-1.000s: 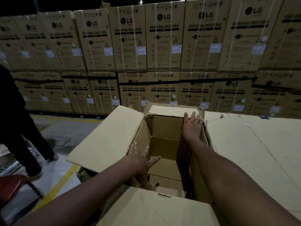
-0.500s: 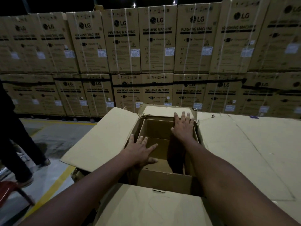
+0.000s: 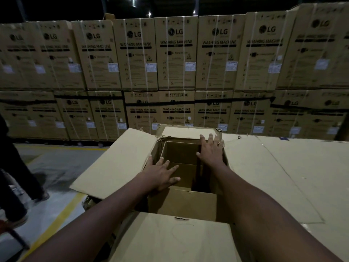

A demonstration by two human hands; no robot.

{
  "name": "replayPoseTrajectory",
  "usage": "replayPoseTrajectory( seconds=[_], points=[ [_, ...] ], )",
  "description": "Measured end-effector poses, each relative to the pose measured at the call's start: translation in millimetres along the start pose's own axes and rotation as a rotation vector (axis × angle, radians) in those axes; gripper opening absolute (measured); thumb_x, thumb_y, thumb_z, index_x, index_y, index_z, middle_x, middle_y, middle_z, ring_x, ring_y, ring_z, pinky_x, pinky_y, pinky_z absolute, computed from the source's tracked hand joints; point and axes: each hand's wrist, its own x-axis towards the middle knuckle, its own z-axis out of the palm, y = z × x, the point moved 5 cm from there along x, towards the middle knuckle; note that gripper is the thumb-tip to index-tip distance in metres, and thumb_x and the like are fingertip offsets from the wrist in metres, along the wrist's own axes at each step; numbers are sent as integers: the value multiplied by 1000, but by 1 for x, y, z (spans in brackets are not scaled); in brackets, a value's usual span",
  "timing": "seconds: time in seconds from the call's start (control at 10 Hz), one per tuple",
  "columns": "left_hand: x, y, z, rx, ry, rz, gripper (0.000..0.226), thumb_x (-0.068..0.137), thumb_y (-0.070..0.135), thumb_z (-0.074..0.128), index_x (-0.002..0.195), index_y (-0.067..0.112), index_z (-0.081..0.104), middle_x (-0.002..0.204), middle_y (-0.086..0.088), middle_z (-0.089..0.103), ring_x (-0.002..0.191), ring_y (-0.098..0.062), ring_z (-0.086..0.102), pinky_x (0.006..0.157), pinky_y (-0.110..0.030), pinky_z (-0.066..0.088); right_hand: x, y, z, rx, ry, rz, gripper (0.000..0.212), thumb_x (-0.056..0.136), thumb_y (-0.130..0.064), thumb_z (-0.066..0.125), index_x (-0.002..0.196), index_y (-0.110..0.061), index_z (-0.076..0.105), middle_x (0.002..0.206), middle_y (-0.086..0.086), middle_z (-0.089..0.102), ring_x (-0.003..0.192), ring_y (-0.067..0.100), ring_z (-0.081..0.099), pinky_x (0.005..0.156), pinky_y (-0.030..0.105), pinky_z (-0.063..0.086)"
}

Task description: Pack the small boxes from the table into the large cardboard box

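The large cardboard box (image 3: 120,163) stands open in front of me with its four flaps spread out. Inside it I see brown cardboard panels and a dark gap on the right; whether these are small boxes I cannot tell. My left hand (image 3: 160,174) hovers flat with fingers spread over the box's left inner side. My right hand (image 3: 211,150) lies flat with fingers spread against the far right inner corner. Neither hand holds anything.
A flat cardboard-covered surface (image 3: 292,176) stretches to the right of the box. A wall of stacked washing machine cartons (image 3: 175,72) fills the background. A person's legs (image 3: 17,178) stand on the concrete floor at the left, beside a yellow floor line (image 3: 62,216).
The view has tilted upward and both hands have risen from deep in the box to its upper part. The person at the left has shifted further left.
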Motion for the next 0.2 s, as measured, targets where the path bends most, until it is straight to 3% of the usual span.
replayPoseTrajectory(
  seconds=[0.2],
  points=[
    [-4, -1, -21, 5, 124, -18, 79, 90, 74, 4, 156, 33, -7, 165, -11, -4, 151, -33, -7, 115, -61, -8, -7, 1, -12, 11, 39, 29, 83, 97, -58, 47, 161, -25, 5, 167, 20, 2, 153, 42, -1, 122, 59, 2]
  ],
)
